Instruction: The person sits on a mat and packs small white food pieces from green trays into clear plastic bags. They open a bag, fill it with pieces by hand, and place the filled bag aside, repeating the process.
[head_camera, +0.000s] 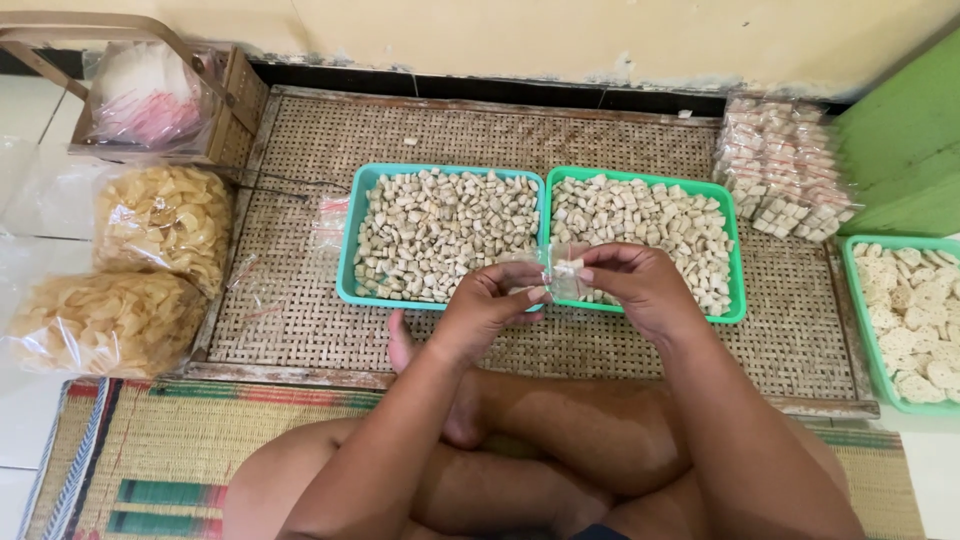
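Observation:
My left hand and my right hand meet over the near rims of two trays, both pinching one small clear plastic bag with a few pale snack pieces in it. Just behind the hands sit a teal tray and a green tray, each full of small beige snack pieces. I sit cross-legged, knees below the hands.
A woven rattan tray carries both trays, loose clear bags and a stack of filled small packets. Two big bags of crackers and a wooden basket stand left. Another green tray of round crackers is right.

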